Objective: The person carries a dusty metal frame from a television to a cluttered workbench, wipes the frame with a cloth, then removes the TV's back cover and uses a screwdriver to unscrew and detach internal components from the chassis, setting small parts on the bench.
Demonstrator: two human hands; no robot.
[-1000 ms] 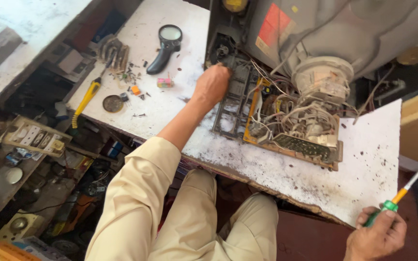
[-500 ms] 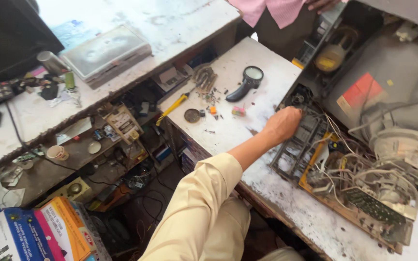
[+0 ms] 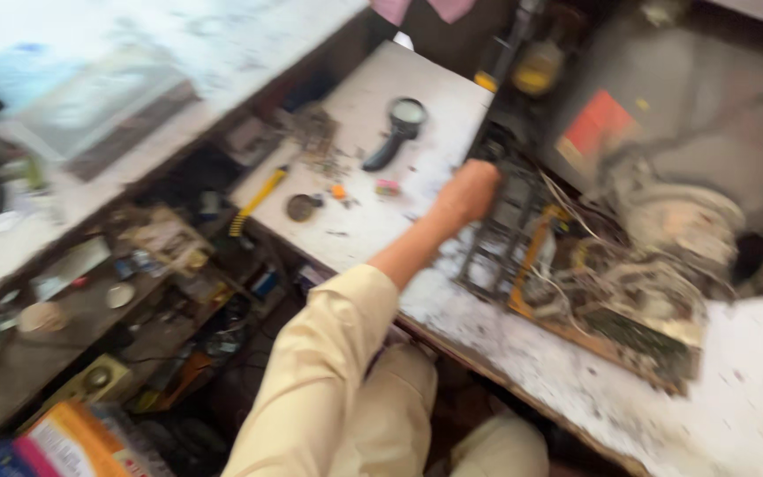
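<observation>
Blurred skin tones first: our left hand (image 3: 472,190) is curled against the dark plastic chassis frame (image 3: 498,231) at its near corner, and whether those fingers actually clamp it we cannot tell. That frame lies on the white, speckled workbench (image 3: 373,221), touching the wired circuit board (image 3: 611,300) of the opened grey television set (image 3: 664,132). We judge we're steadying the chassis; next calls for a firm grip. Right hand's out of view. Magnifier (image 3: 396,131) lies nearby.
</observation>
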